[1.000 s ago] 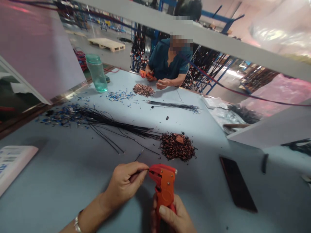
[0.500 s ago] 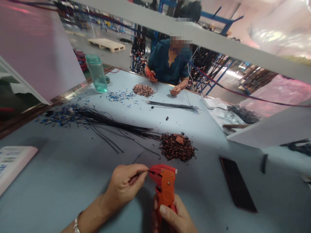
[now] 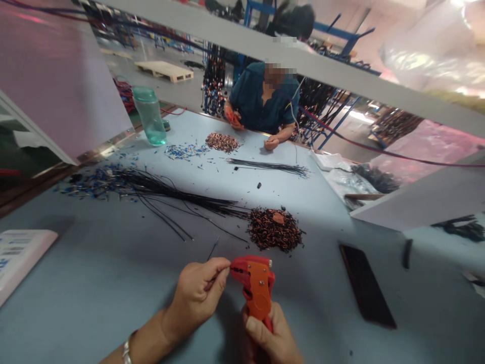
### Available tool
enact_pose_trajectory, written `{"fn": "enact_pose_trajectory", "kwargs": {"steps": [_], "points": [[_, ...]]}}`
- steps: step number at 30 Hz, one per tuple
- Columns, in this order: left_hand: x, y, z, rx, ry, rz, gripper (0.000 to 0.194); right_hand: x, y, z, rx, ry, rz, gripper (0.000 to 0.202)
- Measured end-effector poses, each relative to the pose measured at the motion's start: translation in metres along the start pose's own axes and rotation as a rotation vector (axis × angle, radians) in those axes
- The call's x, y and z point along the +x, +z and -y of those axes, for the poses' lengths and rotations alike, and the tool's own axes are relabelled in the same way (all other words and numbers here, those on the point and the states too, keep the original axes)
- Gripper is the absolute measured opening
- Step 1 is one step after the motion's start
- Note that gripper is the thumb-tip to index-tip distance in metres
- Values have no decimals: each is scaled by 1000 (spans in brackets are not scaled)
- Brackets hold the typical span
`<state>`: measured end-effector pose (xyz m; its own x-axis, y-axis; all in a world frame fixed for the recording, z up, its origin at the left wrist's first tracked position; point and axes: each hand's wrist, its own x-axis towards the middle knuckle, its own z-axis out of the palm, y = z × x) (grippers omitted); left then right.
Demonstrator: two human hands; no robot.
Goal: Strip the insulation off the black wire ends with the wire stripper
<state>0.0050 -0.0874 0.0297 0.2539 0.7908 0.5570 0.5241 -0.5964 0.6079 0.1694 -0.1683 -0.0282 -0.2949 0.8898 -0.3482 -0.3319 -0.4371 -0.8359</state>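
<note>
My left hand (image 3: 200,290) pinches a thin black wire (image 3: 212,248), whose other end sticks out above the knuckles. The fingertips are right at the jaws of a red and orange hand tool (image 3: 259,288). Wrapped round the tool's handle is my right hand (image 3: 271,333), holding it upright. Past the tool lies a pile of black and copper-coloured cut bits (image 3: 275,230). A bundle of long black wires (image 3: 182,194) stretches left from this pile to scattered blue-tipped ends (image 3: 91,183).
Across the table (image 3: 159,273) a person (image 3: 261,101) holds a similar red tool. A dark phone (image 3: 367,285) lies at right, a white box (image 3: 22,258) at left. A green bottle (image 3: 149,116) stands at the far left; another wire bundle (image 3: 269,166) lies farther back.
The tool has tilted slightly and its red parts at the back stand out more. The wire end above my left hand has swung a little more upright. The view has shifted slightly.
</note>
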Motion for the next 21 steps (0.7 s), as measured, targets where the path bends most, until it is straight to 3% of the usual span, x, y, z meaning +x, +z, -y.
{"fn": "enact_pose_trajectory", "kwargs": {"steps": [6, 16, 18, 21], "points": [[-1, 0, -2, -4, -3, 1, 19, 2, 3, 1, -13, -32, -8, 49], [1, 2, 2, 26, -26, 17, 23, 1, 4, 6, 169, 6, 10, 42], [0, 1, 6, 37, -69, 13, 21, 1, 1, 11, 222, 3, 13, 42], [-1, -1, 13, 10, -187, -27, 17, 1, -4, 25, 352, -30, -100, 38]]}}
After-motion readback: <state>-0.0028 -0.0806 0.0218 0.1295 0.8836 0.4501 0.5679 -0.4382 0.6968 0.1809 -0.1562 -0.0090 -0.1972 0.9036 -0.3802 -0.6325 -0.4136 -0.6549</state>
